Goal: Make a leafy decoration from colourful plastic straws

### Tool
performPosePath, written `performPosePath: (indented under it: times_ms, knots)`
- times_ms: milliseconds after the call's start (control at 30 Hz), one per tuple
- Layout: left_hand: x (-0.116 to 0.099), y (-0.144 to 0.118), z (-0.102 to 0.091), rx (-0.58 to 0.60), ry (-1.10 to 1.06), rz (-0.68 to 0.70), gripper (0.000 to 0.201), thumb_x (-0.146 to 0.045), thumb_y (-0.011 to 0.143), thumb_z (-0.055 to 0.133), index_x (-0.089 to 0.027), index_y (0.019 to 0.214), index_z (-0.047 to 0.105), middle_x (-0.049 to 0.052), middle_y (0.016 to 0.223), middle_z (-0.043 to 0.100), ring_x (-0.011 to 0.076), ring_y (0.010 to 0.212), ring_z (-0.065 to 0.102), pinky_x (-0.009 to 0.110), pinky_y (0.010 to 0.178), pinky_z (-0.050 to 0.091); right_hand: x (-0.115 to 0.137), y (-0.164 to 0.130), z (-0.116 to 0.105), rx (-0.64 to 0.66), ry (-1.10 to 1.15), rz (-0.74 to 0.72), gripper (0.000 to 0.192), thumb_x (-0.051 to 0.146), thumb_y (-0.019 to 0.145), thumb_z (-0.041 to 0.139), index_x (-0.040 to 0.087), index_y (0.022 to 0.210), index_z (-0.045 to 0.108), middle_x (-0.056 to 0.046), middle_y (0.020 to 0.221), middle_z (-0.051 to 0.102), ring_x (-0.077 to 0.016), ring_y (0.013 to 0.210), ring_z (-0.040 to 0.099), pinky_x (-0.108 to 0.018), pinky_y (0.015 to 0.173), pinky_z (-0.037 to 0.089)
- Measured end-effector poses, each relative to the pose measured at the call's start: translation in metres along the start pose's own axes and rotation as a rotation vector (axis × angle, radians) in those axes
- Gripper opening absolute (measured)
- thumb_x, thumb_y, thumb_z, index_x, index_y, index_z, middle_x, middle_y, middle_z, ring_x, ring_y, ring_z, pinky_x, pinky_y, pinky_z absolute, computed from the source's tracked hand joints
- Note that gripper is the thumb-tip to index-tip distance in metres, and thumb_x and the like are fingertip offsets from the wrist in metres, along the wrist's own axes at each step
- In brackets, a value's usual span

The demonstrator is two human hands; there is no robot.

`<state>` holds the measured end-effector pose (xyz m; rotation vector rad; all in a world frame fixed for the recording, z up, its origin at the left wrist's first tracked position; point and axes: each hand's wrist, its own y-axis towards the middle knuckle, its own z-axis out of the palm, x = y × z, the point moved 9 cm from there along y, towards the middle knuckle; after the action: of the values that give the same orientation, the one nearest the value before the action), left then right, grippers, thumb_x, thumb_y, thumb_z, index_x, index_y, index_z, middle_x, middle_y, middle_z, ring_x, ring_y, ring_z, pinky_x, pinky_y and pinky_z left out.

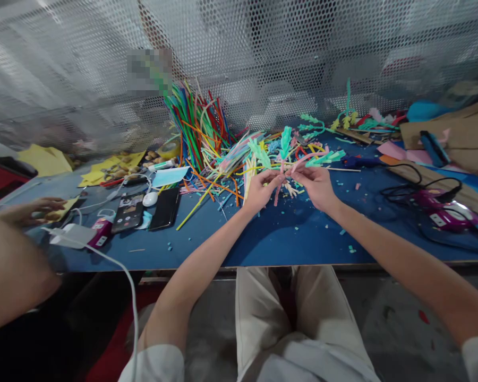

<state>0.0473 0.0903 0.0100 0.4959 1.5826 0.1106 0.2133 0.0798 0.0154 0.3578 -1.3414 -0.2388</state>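
My left hand (262,189) and my right hand (317,187) are close together over the middle of the blue table, both closed. Between them is a branched pink pipe cleaner (278,194), pinched by the fingertips of each hand. Green leaf-shaped tufts (286,142) stand up beyond my left fingers. Another green tuft (330,157) shows at the end of a pink stem above my right hand. My fingers partly hide where the stems meet. Behind and beside the hands lie loose pipe cleaners and small coloured clippings.
A tall bundle of pipe cleaners (195,130) stands back left. Phones (165,208), a charger (72,235) and cables lie left, beside another person's hand (40,208). At right are a glue gun (362,161), a purple power strip (448,212) and cardboard (462,132). Perforated metal (282,58) rises behind.
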Motion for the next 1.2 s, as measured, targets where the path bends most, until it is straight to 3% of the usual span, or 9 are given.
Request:
performPosePath:
  times_ms: [133, 300, 400, 533, 667, 767, 933, 1067, 1200]
  knots:
    - [-0.004, -0.002, 0.0, -0.015, 0.008, -0.002, 0.047, -0.064, 0.09, 0.081, -0.019, 0.102, 0.083, 0.007, 0.092, 0.083, 0.0189, 0.074, 0.076, 0.03, 0.07, 0.06, 0.007, -0.003, 0.007, 0.079, 0.091, 0.0, 0.024, 0.049, 0.084, 0.088, 0.026, 0.085, 0.079, -0.004, 0.096, 0.078, -0.0256, 0.099, 0.073, -0.044, 0.101, 0.058]
    - [-0.011, -0.006, 0.003, -0.018, 0.05, -0.003, 0.051, -0.068, 0.093, 0.077, -0.017, 0.1, 0.081, 0.005, 0.085, 0.081, 0.0101, 0.045, 0.057, 0.026, 0.043, 0.043, 0.002, -0.003, 0.007, 0.107, 0.085, 0.07, 0.033, 0.056, 0.082, 0.085, 0.026, 0.077, 0.074, -0.005, 0.106, 0.073, -0.0218, 0.099, 0.066, -0.037, 0.089, 0.058]
    - [-0.015, -0.007, 0.0, -0.045, 0.108, 0.023, 0.051, -0.068, 0.095, 0.074, -0.017, 0.102, 0.082, 0.004, 0.084, 0.08, 0.0089, 0.041, 0.053, 0.027, 0.042, 0.041, -0.009, -0.002, 0.002, 0.081, 0.007, 0.134, 0.033, 0.055, 0.078, 0.09, 0.026, 0.084, 0.076, -0.003, 0.107, 0.075, -0.0211, 0.101, 0.068, -0.036, 0.094, 0.057]
    - [-0.02, -0.007, -0.004, -0.054, 0.152, 0.054, 0.049, -0.067, 0.096, 0.074, -0.02, 0.101, 0.084, 0.002, 0.078, 0.079, 0.0106, 0.043, 0.056, 0.029, 0.049, 0.045, -0.016, -0.002, 0.001, 0.102, -0.05, 0.184, 0.042, 0.052, 0.071, 0.095, 0.026, 0.101, 0.082, -0.002, 0.1, 0.079, -0.0206, 0.091, 0.069, -0.037, 0.085, 0.058]
    - [-0.019, -0.006, -0.004, -0.033, 0.07, 0.029, 0.046, -0.066, 0.095, 0.075, -0.021, 0.101, 0.084, 0.003, 0.077, 0.079, 0.0124, 0.046, 0.058, 0.03, 0.05, 0.048, 0.001, -0.001, -0.003, 0.071, -0.254, 0.067, 0.033, 0.054, 0.076, 0.09, 0.024, 0.087, 0.083, -0.003, 0.091, 0.081, -0.0221, 0.085, 0.071, -0.037, 0.079, 0.058]
    - [-0.02, -0.006, -0.001, -0.008, -0.052, 0.024, 0.042, -0.061, 0.091, 0.082, -0.02, 0.097, 0.083, 0.005, 0.086, 0.082, 0.0165, 0.062, 0.072, 0.03, 0.063, 0.057, 0.024, -0.001, -0.006, 0.031, -0.447, -0.089, 0.027, 0.052, 0.084, 0.085, 0.025, 0.082, 0.085, -0.003, 0.091, 0.083, -0.0225, 0.08, 0.072, -0.037, 0.075, 0.057]
    - [-0.027, -0.005, 0.004, 0.04, -0.135, 0.024, 0.04, -0.058, 0.087, 0.088, -0.018, 0.092, 0.081, 0.007, 0.089, 0.084, 0.0225, 0.086, 0.081, 0.033, 0.085, 0.062, 0.055, -0.006, -0.005, 0.015, -0.662, -0.31, 0.018, 0.046, 0.091, 0.083, 0.03, 0.087, 0.088, -0.002, 0.09, 0.085, -0.0264, 0.087, 0.078, -0.043, 0.089, 0.058]
    - [-0.033, -0.005, 0.002, 0.077, -0.035, 0.046, 0.045, -0.063, 0.089, 0.083, -0.018, 0.093, 0.082, 0.007, 0.087, 0.083, 0.0214, 0.082, 0.079, 0.032, 0.08, 0.061, 0.061, -0.01, -0.005, 0.014, -0.747, -0.384, 0.018, 0.047, 0.093, 0.083, 0.03, 0.089, 0.087, -0.004, 0.092, 0.086, -0.0256, 0.081, 0.078, -0.044, 0.089, 0.06]
    - [-0.053, -0.007, 0.0, 0.069, 0.201, 0.188, 0.038, -0.054, 0.098, 0.076, -0.017, 0.092, 0.083, 0.007, 0.086, 0.083, 0.0183, 0.08, 0.075, 0.031, 0.082, 0.057, 0.064, -0.012, -0.009, -0.034, -0.773, -0.416, 0.02, 0.048, 0.091, 0.085, 0.029, 0.094, 0.087, -0.004, 0.09, 0.086, -0.027, 0.081, 0.081, -0.047, 0.094, 0.061]
